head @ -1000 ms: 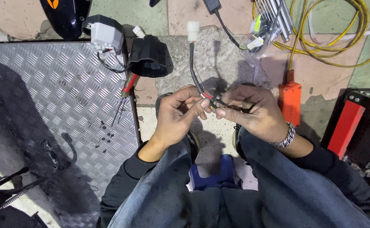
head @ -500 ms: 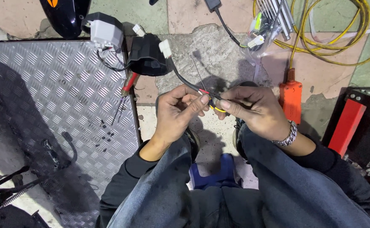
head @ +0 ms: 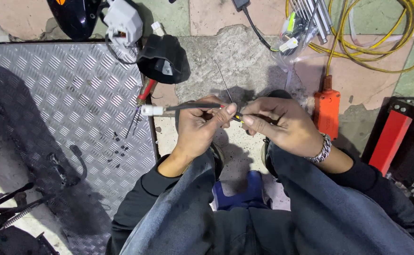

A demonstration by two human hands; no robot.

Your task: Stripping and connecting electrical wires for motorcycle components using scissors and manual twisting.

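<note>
Black cable (head: 188, 107) now swung left, white connector (head: 151, 110) pointing at checker plate (head: 65, 94); left hand (head: 198, 125) and right hand (head: 282, 126) fingers pinch coloured wires (head: 235, 116) mid-cable; stripping or splicing likely underway.

One clear packet, one small label

A clear plastic bag (head: 296, 35) of connectors and metal rods lies on the floor up and right of the hands; a small pale label (head: 168, 69) sits on the black cover (head: 163, 59) up and left.
</note>
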